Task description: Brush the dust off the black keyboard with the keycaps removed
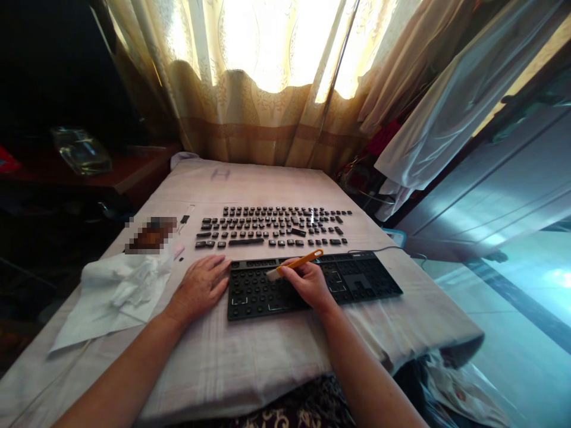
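A black keyboard base (366, 284) with its keycaps removed lies near the front of the table. My right hand (307, 286) is closed round a small brush with an orange handle (303, 260), its pale bristles resting on the upper left part of the keyboard. My left hand (200, 286) lies flat on the cloth with fingers stretched out, touching the keyboard's left edge. Beyond the keyboard, several loose black keycaps (272, 227) are laid out in rows.
A pale cloth (250, 362) covers the table. White tissue paper (116, 291) lies at the left, with a small dark object and a few small parts (184, 220) behind it. Curtains (267, 77) hang behind the table; the floor drops away at the right.
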The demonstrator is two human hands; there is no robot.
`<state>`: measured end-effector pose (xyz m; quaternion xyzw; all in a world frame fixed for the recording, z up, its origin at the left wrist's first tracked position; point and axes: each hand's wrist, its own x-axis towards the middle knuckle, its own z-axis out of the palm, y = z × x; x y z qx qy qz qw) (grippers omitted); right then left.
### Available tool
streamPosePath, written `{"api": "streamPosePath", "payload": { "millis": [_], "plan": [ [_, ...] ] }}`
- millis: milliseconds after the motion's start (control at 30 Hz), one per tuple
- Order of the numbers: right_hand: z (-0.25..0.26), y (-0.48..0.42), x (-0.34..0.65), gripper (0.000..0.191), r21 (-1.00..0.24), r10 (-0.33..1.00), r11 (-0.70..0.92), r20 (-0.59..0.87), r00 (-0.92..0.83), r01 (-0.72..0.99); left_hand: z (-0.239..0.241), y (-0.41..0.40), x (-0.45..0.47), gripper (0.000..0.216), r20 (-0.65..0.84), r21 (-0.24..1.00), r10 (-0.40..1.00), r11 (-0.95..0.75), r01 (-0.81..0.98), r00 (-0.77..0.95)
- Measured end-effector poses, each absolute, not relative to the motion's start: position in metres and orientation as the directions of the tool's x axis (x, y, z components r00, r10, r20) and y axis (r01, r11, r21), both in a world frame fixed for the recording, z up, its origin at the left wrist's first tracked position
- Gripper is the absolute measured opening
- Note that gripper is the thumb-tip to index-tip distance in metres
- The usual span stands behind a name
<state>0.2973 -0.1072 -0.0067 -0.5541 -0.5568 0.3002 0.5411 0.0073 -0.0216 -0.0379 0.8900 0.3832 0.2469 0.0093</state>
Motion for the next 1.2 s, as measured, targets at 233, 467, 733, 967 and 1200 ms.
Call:
{"api": "streamPosePath", "payload": {
  "millis": [233, 467, 733, 967, 1200],
  "plan": [
    [0.002, -0.103, 0.29, 0.031, -0.948, 0.913, 0.16, 0.248, 0.325, 0.275, -0.038, -0.022, 0.007, 0.045, 0.435, 0.219, 0.687, -0.707, 0.673, 0.581],
    [0.012, -0.101, 0.274, 0.023, -0.894, 0.884, 0.175, 0.327, 0.334, 0.413, -0.036, -0.022, 0.007, 0.046, 0.426, 0.222, 0.689, -0.708, 0.67, 0.587],
    [-0.002, -0.104, 0.275, 0.022, -0.842, 0.869, 0.252, 0.414, 0.272, 0.478, -0.036, -0.022, 0.007, 0.045, 0.416, 0.225, 0.693, -0.706, 0.672, 0.589],
    [-0.004, -0.106, 0.277, 0.012, -0.746, 0.881, 0.293, 0.453, 0.135, 0.598, -0.034, -0.024, 0.008, 0.045, 0.405, 0.232, 0.706, -0.694, 0.682, 0.581],
    [-0.006, -0.107, 0.276, 0.011, -0.717, 0.897, 0.288, 0.435, 0.084, 0.635, -0.034, -0.023, 0.008, 0.046, 0.386, 0.243, 0.712, -0.691, 0.68, 0.586]
  ]
}}
